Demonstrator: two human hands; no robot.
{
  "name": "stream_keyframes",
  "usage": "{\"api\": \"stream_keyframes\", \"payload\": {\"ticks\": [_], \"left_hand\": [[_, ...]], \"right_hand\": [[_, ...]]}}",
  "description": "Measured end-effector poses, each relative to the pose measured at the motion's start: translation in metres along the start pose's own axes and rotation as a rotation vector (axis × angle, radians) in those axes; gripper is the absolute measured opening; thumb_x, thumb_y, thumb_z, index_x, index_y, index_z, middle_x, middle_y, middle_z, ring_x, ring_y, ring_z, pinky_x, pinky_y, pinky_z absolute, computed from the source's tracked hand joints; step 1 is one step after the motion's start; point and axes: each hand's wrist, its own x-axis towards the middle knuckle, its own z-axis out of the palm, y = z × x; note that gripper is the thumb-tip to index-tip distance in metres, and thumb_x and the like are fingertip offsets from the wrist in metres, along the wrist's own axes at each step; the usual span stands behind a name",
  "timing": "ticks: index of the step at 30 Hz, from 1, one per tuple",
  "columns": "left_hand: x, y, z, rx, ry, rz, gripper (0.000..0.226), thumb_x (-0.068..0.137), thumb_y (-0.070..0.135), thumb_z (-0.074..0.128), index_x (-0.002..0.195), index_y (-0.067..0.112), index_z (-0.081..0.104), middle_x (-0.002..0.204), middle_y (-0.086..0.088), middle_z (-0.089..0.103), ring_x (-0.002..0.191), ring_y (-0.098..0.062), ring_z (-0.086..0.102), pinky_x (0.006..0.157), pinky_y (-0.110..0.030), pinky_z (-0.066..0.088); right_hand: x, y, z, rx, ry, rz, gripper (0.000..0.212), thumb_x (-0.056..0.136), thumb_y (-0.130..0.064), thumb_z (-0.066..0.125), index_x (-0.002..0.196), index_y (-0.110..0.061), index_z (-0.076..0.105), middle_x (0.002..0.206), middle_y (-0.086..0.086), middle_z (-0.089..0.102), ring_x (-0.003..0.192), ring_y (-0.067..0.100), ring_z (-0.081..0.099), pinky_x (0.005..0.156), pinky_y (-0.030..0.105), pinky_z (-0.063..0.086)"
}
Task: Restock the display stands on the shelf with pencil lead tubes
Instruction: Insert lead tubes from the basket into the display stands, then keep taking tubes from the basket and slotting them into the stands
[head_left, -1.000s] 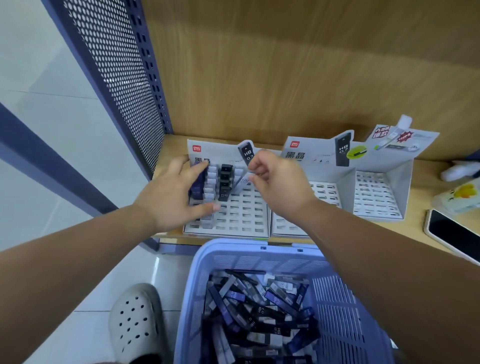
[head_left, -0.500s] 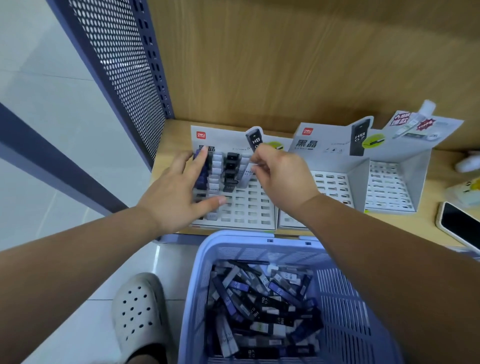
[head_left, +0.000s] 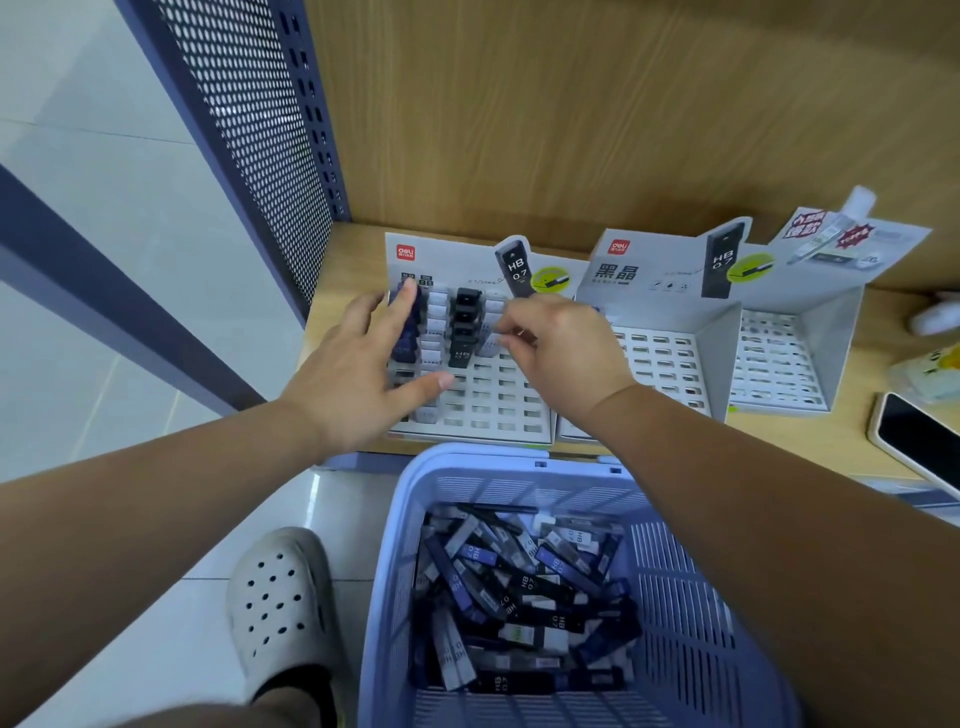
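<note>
The left display stand (head_left: 488, 410) on the shelf holds columns of blue, white and black pencil lead tubes (head_left: 464, 332) in its back rows. My left hand (head_left: 358, 379) lies flat on that stand, fingers straight, with a fingertip against the blue column at the far left. My right hand (head_left: 563, 353) pinches a pale lead tube (head_left: 489, 343) at the fourth column, just right of the black tubes. Two more stands, the middle stand (head_left: 660, 358) and the right stand (head_left: 779, 369), show only bare slots. Below, a blue basket (head_left: 691, 597) holds several loose tubes (head_left: 519, 587).
A perforated metal side panel (head_left: 249, 130) closes the shelf on the left and a wood back wall rises behind the stands. A phone (head_left: 919, 441), a pale packet (head_left: 930, 369) and a white object (head_left: 935, 317) lie on the shelf at the right. A grey clog (head_left: 280, 597) stands on the floor.
My left fingers slid further up the blue column. My right hand kept its pinch on the pale tube and edged towards the fourth column. The view shifted slightly.
</note>
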Motion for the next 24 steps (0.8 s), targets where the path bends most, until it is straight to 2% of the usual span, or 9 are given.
{"api": "stream_keyframes", "payload": {"ticks": [3,6,8,10,12,15,18,21,24], "left_hand": [[-0.011,0.006,-0.003,-0.009,0.063,-0.010,0.106,0.074,0.091,0.034,0.157,0.037,-0.005,0.162,0.003,0.010,0.149,-0.024,0.016,0.120,-0.043,0.022],[-0.036,0.007,-0.004,-0.077,0.126,-0.059,0.102,0.081,0.082,0.040,0.159,0.029,0.002,0.159,0.000,0.016,0.144,-0.028,0.027,0.118,-0.044,0.026],[-0.057,0.004,-0.001,-0.125,0.143,-0.104,0.097,0.082,0.082,0.041,0.157,0.028,0.011,0.153,0.000,0.025,0.135,-0.027,0.039,0.111,-0.049,0.038],[-0.081,-0.001,0.009,-0.145,0.115,-0.164,0.089,0.081,0.080,0.043,0.149,0.024,0.030,0.141,-0.002,0.037,0.122,-0.023,0.049,0.101,-0.044,0.046],[-0.103,-0.005,0.020,-0.140,-0.005,-0.241,0.079,0.077,0.078,0.043,0.133,0.022,0.045,0.125,-0.002,0.050,0.106,-0.020,0.056,0.089,-0.037,0.047],[-0.136,-0.013,0.036,-0.232,-0.292,-0.302,0.069,0.076,0.070,0.050,0.132,0.031,0.044,0.107,0.008,0.061,0.091,-0.013,0.062,0.081,-0.036,0.051],[-0.154,-0.021,0.048,-0.211,-0.422,-0.195,0.072,0.079,0.062,0.055,0.143,0.033,0.037,0.097,0.013,0.067,0.084,-0.008,0.065,0.076,-0.027,0.050],[-0.159,-0.023,0.057,-0.164,-0.401,-0.125,0.057,0.092,0.038,0.061,0.143,0.029,0.038,0.087,0.013,0.068,0.082,-0.010,0.064,0.079,-0.029,0.048],[-0.157,-0.026,0.063,-0.211,-0.418,-0.126,0.051,0.095,0.032,0.061,0.140,0.034,0.038,0.092,0.009,0.071,0.086,-0.014,0.065,0.082,-0.039,0.050]], "right_hand": [[-0.012,-0.006,-0.007,0.057,0.050,0.044,0.014,0.091,-0.017,0.070,0.104,-0.013,0.075,0.095,0.004,0.068,0.077,0.021,0.066,0.072,0.037,0.057],[-0.050,-0.014,-0.018,0.139,0.036,0.049,0.011,0.095,-0.022,0.067,0.102,-0.016,0.074,0.084,-0.006,0.064,0.068,0.010,0.060,0.067,0.027,0.053],[-0.087,-0.013,-0.020,0.171,-0.038,0.040,0.013,0.096,-0.025,0.065,0.091,-0.016,0.073,0.076,-0.006,0.067,0.065,0.011,0.061,0.063,0.027,0.053],[-0.125,-0.005,-0.016,0.156,-0.140,0.061,0.015,0.097,-0.025,0.066,0.087,-0.016,0.073,0.072,-0.006,0.067,0.062,0.012,0.060,0.061,0.027,0.052],[-0.156,0.006,-0.007,0.122,-0.305,0.123,0.014,0.097,-0.027,0.067,0.085,-0.019,0.071,0.072,-0.008,0.065,0.064,0.013,0.059,0.063,0.030,0.051],[-0.186,0.033,0.011,0.099,-0.626,0.342,0.016,0.099,-0.033,0.064,0.105,-0.020,0.071,0.096,-0.002,0.071,0.087,0.019,0.066,0.083,0.038,0.054],[-0.209,0.059,0.028,0.033,-0.851,0.507,0.047,0.097,-0.036,0.066,0.135,-0.011,0.060,0.137,0.006,0.061,0.116,0.027,0.061,0.098,0.039,0.049],[-0.228,0.077,0.048,0.007,-0.912,0.623,0.074,0.091,-0.042,0.072,0.153,-0.018,0.040,0.155,0.010,0.043,0.135,0.030,0.047,0.108,0.037,0.043],[-0.236,0.087,0.071,0.034,-0.887,0.694,0.096,0.084,-0.049,0.078,0.160,-0.023,0.025,0.164,0.009,0.027,0.147,0.031,0.031,0.116,0.044,0.036]]}}
